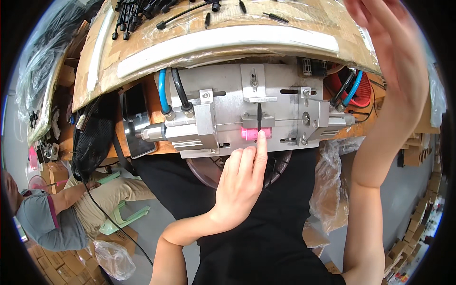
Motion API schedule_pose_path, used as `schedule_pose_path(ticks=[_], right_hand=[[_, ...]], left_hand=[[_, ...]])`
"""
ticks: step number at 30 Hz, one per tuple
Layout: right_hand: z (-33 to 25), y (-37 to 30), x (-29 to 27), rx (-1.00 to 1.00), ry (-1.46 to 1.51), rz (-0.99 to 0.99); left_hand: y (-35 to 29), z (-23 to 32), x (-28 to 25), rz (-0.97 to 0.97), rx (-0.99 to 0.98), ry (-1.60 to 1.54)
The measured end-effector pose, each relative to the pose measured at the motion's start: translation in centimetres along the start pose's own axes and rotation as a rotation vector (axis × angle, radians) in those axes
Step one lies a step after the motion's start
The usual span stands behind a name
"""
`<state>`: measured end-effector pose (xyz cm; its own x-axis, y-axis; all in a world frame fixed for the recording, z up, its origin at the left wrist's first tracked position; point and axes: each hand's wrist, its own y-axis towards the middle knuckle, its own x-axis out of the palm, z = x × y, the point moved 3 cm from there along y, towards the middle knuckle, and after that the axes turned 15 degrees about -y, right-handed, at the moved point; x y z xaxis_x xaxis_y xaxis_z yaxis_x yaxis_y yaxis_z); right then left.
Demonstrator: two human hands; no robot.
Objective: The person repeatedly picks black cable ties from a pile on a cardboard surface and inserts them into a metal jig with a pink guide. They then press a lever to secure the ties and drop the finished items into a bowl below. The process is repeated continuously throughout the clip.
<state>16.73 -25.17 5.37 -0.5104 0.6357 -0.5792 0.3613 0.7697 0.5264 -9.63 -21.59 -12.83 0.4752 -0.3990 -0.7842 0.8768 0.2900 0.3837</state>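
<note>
My left hand has its index finger stretched forward and the other fingers curled. That fingertip touches the near end of a slim black part, which lies across a metal block and a pink block. Both blocks sit at the middle of a metal clamping fixture, between two metal cylinder units. Raised at the upper right is my right hand, over the corner of the cardboard. It is blurred, and its fingertips run out of view, so what it holds, if anything, is hidden.
Behind the fixture, a cardboard surface bears several black cable-like parts and loose black pieces. A phone and a black mesh bag lie at left; a red basket stands at right. Another person sits at far left.
</note>
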Motion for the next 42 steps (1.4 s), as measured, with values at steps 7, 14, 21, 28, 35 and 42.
schedule_pose_path(ticks=[7,14,21,28,35,42], right_hand=[[-2.7,-11.3,5.0,-0.059,-0.233,0.225],[-2.9,-20.0,14.5,0.015,-0.318,0.047],[-1.7,-19.8,17.1,0.020,-0.318,-0.007],[-3.0,-13.8,11.5,-0.154,-0.516,-0.016],[2.7,4.1,8.9,-0.099,-1.002,0.056],[-3.7,1.9,6.3,0.184,-0.729,-0.081]], left_hand=[[1.0,0.0,-0.8,-0.096,-0.019,-0.053],[11.7,-7.5,-13.1,0.210,0.108,0.003],[16.8,-14.9,-16.2,-0.140,0.126,-0.099],[8.3,-6.3,-11.8,0.291,0.110,-0.128],[0.3,0.8,-2.2,-0.008,0.056,0.017],[0.9,0.7,0.2,-0.036,0.013,0.080]])
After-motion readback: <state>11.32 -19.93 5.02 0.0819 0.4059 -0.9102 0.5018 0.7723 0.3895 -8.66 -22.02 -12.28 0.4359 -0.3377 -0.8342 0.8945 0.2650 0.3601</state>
